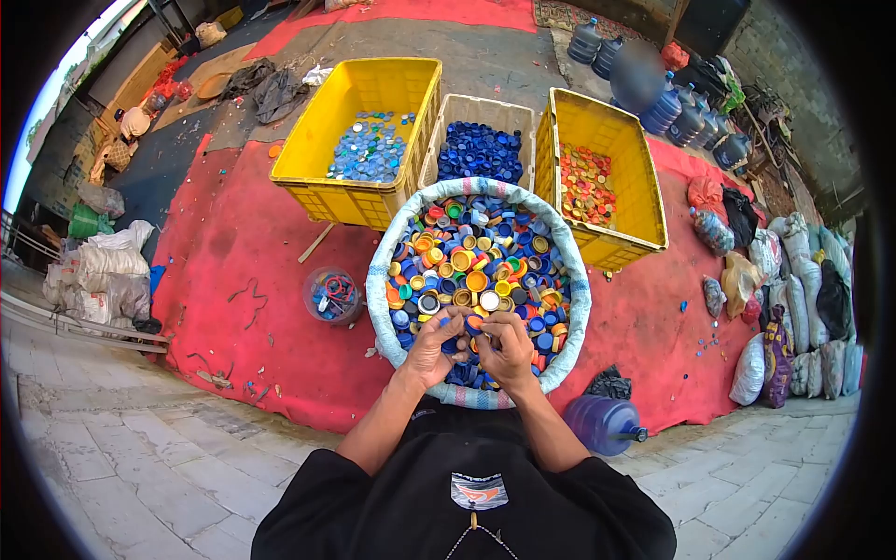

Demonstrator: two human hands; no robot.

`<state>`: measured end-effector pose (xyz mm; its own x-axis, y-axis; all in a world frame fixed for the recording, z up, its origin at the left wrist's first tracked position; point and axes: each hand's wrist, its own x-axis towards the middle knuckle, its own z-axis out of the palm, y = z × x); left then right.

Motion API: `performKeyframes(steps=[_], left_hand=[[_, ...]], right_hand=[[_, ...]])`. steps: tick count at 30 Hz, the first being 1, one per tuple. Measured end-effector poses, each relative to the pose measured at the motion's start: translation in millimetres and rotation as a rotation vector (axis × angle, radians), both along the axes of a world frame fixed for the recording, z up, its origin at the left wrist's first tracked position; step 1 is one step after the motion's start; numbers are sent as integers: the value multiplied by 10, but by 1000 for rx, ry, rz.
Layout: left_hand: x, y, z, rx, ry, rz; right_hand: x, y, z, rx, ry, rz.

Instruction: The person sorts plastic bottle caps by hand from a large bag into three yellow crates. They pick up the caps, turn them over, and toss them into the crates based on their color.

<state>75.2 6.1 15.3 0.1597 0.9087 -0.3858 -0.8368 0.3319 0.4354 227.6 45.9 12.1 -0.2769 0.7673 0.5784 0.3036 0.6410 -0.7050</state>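
A round sack with a rolled light-blue rim (378, 280) stands in front of me, full of mixed plastic bottle caps in blue, yellow, orange, red and white. Over its near side, my left hand (434, 350) and my right hand (507, 350) are close together with curled fingers. Between their fingertips is a small orange and blue bottle cap (474, 323), which both hands appear to pinch. Fingers partly cover it. A white cap (490, 301) lies on the pile just beyond.
Behind the sack are a yellow crate (350, 201) with light-blue and green caps, a whitish crate (528, 117) with dark blue caps, and another yellow crate (621, 245) with red and yellow caps. A small tub (314, 303) sits left, a water jug (597, 425) right. Red carpet (233, 280) lies underneath.
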Motion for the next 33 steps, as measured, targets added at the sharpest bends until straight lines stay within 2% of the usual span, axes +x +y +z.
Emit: performKeyframes(steps=[5, 11, 14, 20, 24, 30, 33], left_hand=[[30, -47, -93, 64, 103, -49], [-1, -81, -164, 113, -67, -89], [-7, -68, -151, 133, -42, -34], [-74, -49, -121, 231, -43, -1], [-53, -23, -53, 193, -109, 17], [-11, 21, 20, 154, -4, 89], [-68, 32, -137, 172, 124, 68]], right_hand=[[-4, -61, 141, 43, -47, 9], [-38, -83, 337, -121, -55, 40], [-17, -42, 402, -218, -82, 26], [6, 47, 351, -79, -79, 65], [-40, 16, 304, -113, -129, 72], [-70, -60, 242, -142, -238, 30], [-101, -32, 254, -152, -211, 1]])
